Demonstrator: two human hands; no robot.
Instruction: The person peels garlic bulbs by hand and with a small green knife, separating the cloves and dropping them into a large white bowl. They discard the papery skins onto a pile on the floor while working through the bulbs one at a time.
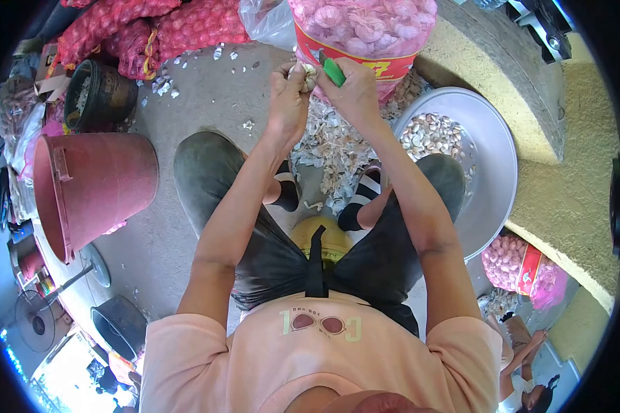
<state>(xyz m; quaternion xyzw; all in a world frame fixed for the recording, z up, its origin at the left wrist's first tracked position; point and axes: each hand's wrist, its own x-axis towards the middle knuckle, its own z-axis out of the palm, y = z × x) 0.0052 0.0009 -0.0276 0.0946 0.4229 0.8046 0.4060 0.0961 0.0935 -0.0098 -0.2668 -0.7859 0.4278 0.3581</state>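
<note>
My left hand [287, 103] is closed around a garlic bulb [309, 78], held out in front of me above the floor. In my right hand [356, 93] is a small knife with a green handle [334, 71], its short blade pointing up beside the bulb. Both hands are close together, just in front of a big pink mesh sack of garlic [365, 27]. Garlic skins [337, 141] lie heaped on the floor below my wrists. To the right of my right forearm stands a wide grey basin [492, 165] with loose garlic cloves [432, 135] in it.
A pink bin [107, 186] and a dark bucket [110, 93] stand at left. Red mesh sacks [200, 31] lie at the back left. A low yellowish wall [558, 199] curves along the right, with another garlic sack [510, 261] beside it. Another person [523, 372] sits at lower right.
</note>
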